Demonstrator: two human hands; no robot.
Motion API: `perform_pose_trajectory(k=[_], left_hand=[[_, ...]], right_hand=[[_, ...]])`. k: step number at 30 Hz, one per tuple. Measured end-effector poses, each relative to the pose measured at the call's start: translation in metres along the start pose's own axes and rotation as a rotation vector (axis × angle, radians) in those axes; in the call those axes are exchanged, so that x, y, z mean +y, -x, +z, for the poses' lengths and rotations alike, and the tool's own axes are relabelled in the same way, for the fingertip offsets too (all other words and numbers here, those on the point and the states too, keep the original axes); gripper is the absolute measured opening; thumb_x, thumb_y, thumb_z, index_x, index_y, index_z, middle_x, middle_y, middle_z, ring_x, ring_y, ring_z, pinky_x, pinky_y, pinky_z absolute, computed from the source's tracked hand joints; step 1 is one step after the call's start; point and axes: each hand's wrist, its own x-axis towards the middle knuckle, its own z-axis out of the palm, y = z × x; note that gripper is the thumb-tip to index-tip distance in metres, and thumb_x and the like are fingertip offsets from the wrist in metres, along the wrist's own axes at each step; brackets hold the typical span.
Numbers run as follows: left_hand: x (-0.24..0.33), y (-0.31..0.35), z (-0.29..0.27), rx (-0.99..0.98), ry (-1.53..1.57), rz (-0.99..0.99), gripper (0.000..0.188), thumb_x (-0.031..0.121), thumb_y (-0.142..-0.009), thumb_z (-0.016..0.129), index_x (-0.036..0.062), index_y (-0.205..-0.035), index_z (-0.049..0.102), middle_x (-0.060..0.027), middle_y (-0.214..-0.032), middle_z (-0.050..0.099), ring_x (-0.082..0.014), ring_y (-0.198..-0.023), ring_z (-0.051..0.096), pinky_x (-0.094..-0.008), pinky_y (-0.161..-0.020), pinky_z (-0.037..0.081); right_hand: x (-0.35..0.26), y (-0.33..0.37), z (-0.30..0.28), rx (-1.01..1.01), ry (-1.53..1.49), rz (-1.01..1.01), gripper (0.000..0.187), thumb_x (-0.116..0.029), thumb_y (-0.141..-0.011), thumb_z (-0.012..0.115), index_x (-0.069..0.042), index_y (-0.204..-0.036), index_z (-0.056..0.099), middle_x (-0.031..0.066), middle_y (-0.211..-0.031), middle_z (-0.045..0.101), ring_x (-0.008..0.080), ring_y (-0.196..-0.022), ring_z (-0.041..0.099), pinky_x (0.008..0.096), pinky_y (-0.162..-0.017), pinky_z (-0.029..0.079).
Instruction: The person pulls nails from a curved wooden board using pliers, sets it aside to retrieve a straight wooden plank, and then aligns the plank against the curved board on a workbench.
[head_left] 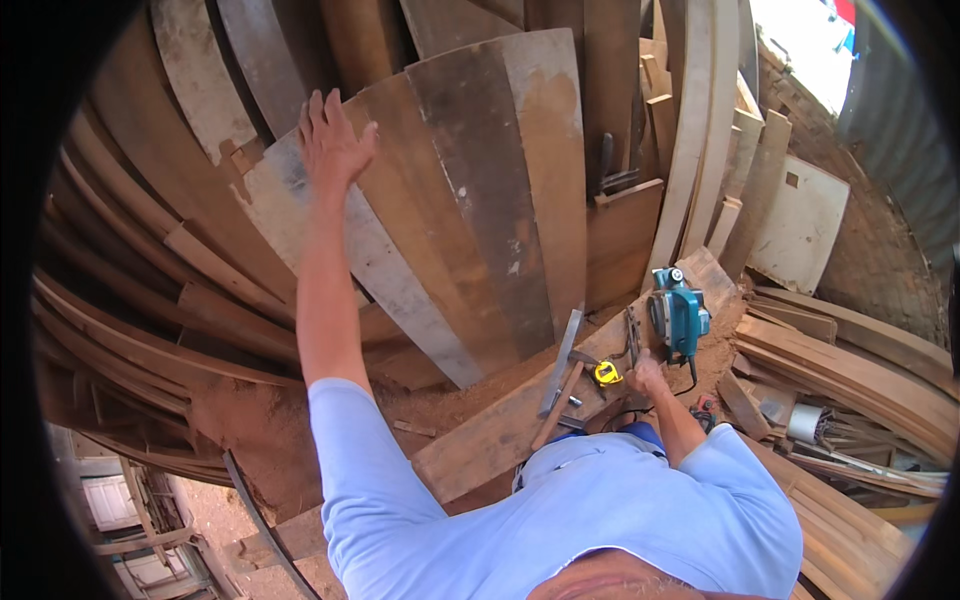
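Observation:
My left arm reaches far forward, and my left hand is spread over the upper edge of a row of wide wooden boards standing side by side on a slant. My right hand is low over the workbench, fingers curled, beside a dark metal tool; what it grips, if anything, is hidden. A yellow tape measure lies just left of it. Just beyond it stands a teal electric planer with a black cord. A hammer with a wooden handle and a metal straightedge lie on the bench.
Many planks lean in stacks on the left and behind the boards. Piled timber and a white cylindrical can are at the right. Sawdust covers the ground. A whitish panel leans at the far right.

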Motion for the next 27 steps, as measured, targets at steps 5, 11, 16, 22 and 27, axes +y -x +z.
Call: perform_pose_trajectory(k=[5, 11, 16, 22, 27], left_hand=[[-0.010, -0.067, -0.016, -0.334, -0.110, 0.004, 0.070, 0.047, -0.083, 0.068, 0.0108, -0.140, 0.048, -0.0192, -0.142, 0.051, -0.0369, -0.138, 0.040, -0.0531, -0.112, 0.033], [0.000, -0.063, -0.018, -0.374, -0.246, 0.021, 0.060, 0.051, -0.082, 0.069, 0.0106, -0.125, 0.057, -0.0160, -0.129, 0.062, -0.0362, -0.125, 0.052, -0.0554, -0.104, 0.039], [0.003, -0.057, -0.033, -0.390, -0.265, 0.055, 0.060, 0.054, -0.079, 0.072, 0.0136, -0.120, 0.059, -0.0132, -0.122, 0.066, -0.0366, -0.121, 0.054, -0.0554, -0.097, 0.043], [0.008, -0.030, -0.081, -0.314, -0.205, 0.153, 0.061, 0.054, -0.071, 0.079, 0.0136, -0.113, 0.063, -0.0147, -0.109, 0.070, -0.0384, -0.105, 0.062, -0.0520, -0.090, 0.048], [0.038, -0.008, -0.123, -0.333, -0.206, 0.198, 0.060, 0.056, -0.068, 0.080, 0.0106, -0.105, 0.067, -0.0172, -0.099, 0.071, -0.0390, -0.093, 0.067, -0.0504, -0.082, 0.051]], right_hand=[[-0.033, -0.002, 0.009, 0.065, -0.372, -0.079, 0.045, -0.024, -0.085, 0.058, 0.009, -0.114, 0.048, 0.0332, -0.103, 0.062, 0.0449, -0.097, 0.064, 0.0485, -0.075, 0.053], [-0.039, 0.046, -0.016, 0.077, -0.925, -0.136, 0.020, -0.015, -0.087, 0.060, 0.003, -0.077, 0.062, 0.0096, -0.062, 0.059, 0.0169, -0.049, 0.054, 0.0320, -0.043, 0.040], [-0.058, 0.094, -0.046, 0.042, -1.029, -0.127, 0.018, -0.015, -0.086, 0.064, 0.002, -0.079, 0.063, 0.0065, -0.065, 0.061, 0.0141, -0.050, 0.054, 0.0297, -0.044, 0.039], [-0.082, 0.114, -0.115, 0.197, -0.699, -0.379, 0.024, -0.021, -0.083, 0.067, 0.002, -0.079, 0.066, 0.0094, -0.073, 0.065, 0.0181, -0.066, 0.061, 0.0338, -0.058, 0.047], [-0.091, 0.124, -0.166, 0.495, -0.534, -0.811, 0.027, -0.022, -0.080, 0.074, 0.003, -0.092, 0.072, 0.0138, -0.101, 0.072, 0.0261, -0.091, 0.067, 0.0362, -0.082, 0.052]])
